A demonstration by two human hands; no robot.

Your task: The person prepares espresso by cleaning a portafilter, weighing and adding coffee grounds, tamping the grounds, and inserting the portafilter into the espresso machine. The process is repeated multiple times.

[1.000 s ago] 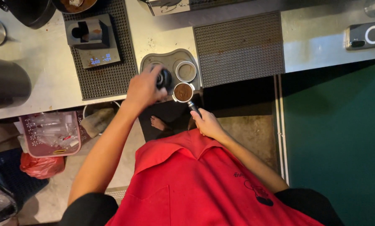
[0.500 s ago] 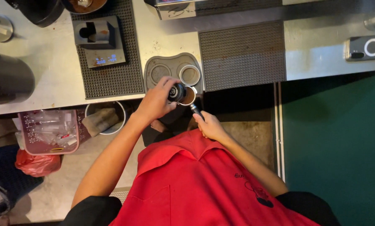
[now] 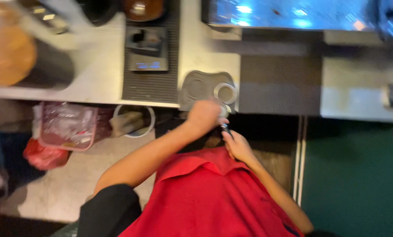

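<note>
The portafilter [image 3: 225,127] sits at the near edge of the desk [image 3: 95,83], just below the grey tamping mat [image 3: 198,85]. Our right hand [image 3: 238,147] is clamped on its handle; our left hand [image 3: 204,116] is closed over its basket. We judge uneven pressure could tip it and spill grounds.

Two hands: one left hand [image 3: 204,115] at the counter edge and one right hand [image 3: 237,145] at its five o'clock. One dark handle [image 3: 226,128] between them. One grey tamping mat [image 3: 196,85], with one round ring [image 3: 225,93] at its three o'clock. Two ribbed dark mats: one [image 3: 140,83] at nine o'clock of the grey mat, one [image 3: 277,83] at three o'clock. One small scale [image 3: 147,55]. One white-rimmed bin [image 3: 133,120]. One clear plastic bag [image 3: 67,127]. One red bag [image 3: 41,154].
</note>
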